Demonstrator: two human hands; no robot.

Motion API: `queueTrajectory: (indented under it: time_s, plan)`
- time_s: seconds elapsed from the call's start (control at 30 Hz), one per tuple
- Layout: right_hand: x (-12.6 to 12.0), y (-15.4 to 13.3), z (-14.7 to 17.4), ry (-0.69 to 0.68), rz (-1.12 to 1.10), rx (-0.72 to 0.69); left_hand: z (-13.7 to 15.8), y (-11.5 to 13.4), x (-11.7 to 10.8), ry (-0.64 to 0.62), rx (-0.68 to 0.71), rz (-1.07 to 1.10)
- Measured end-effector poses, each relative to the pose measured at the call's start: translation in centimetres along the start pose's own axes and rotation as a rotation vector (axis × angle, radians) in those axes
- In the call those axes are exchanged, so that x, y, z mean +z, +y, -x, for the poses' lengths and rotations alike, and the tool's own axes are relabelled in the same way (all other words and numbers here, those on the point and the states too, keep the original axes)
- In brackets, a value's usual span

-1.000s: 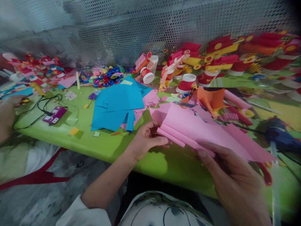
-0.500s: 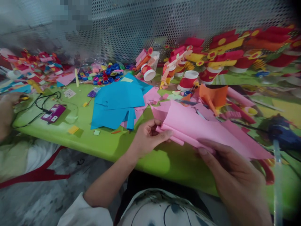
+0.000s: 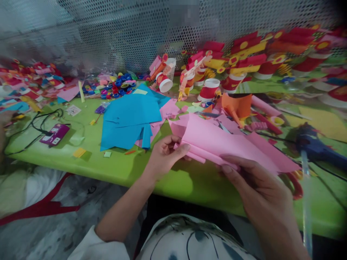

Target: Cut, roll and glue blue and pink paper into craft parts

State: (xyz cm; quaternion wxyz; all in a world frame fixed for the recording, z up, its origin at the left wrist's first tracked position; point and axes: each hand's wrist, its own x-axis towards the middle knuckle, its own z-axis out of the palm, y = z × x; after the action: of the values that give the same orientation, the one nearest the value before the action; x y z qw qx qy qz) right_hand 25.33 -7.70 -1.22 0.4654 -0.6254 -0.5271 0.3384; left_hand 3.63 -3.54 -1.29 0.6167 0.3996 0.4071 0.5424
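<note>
A sheet of pink paper (image 3: 217, 139) is stretched between my two hands, its near edge curled into a narrow roll. My left hand (image 3: 165, 155) pinches the left end of that roll between thumb and fingers. Farther right, my right hand (image 3: 255, 184) grips the roll's other end, thumb on the near side. Part of a thin pink tube (image 3: 196, 157) shows below the rolled edge. Blue paper sheets (image 3: 130, 117) lie on the table just beyond my left hand. Behind the pink sheet, an orange paper piece (image 3: 237, 106) stands curled.
A blue glue gun (image 3: 314, 146) with a clear glue stick (image 3: 306, 202) lies at the right, its cable trailing. Red-and-white paper cups (image 3: 209, 90) stand at the back before a perforated metal panel (image 3: 141, 36). A purple power strip (image 3: 55, 134) sits left on the green table (image 3: 108, 169).
The view has turned slightly right, so most things sit farther left. Both hands still hold the pink paper, with its roll much the same. The other person's hand at left has mostly left view.
</note>
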Motion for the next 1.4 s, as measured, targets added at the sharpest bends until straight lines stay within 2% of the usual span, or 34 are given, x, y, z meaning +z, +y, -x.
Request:
queueTrajectory:
  time_s: [0.47,0.67,0.77,0.83,0.9,0.97,1.03,1.1,1.17,1.23,1.4]
  plan:
    - [-0.1,0.0,-0.2,-0.038,0.021,-0.006,0.2,0.5,0.1,0.008,0.001,0.005]
    - [0.1,0.6,-0.4,-0.025,-0.061,-0.052,0.2,0.0,-0.1,0.047,0.064,-0.001]
    - [-0.2,0.1,-0.2,-0.059,-0.004,-0.127,0.1,-0.4,-0.4,0.083,0.068,0.019]
    - [-1.0,-0.6,0.1,-0.063,0.107,-0.184,0.0,-0.5,-0.5,0.093,0.060,0.032]
    - [-2.3,-1.2,0.3,0.003,0.277,-0.243,0.0,-0.5,-0.6,0.118,0.055,0.050]
    - [-4.1,-1.4,0.3,0.093,0.536,-0.319,-0.1,-0.4,-0.6,0.164,0.046,0.082]
    - [-6.2,-1.0,0.0,0.113,0.860,-0.399,-0.2,-0.3,-0.6,0.198,0.031,0.112]
    - [-7.9,-0.2,-0.5,0.024,1.139,-0.423,-0.2,-0.2,-0.4,0.218,0.022,0.131]
    - [-8.8,0.7,-1.2,-0.104,1.330,-0.378,-0.2,-0.2,-0.2,0.225,0.018,0.148]
    - [-8.9,1.3,-1.9,-0.180,1.418,-0.326,-0.1,0.0,0.0,0.222,0.021,0.161]
    - [-7.9,1.5,-3.4,-0.208,1.399,-0.259,0.2,0.6,0.1,0.234,0.052,0.172]
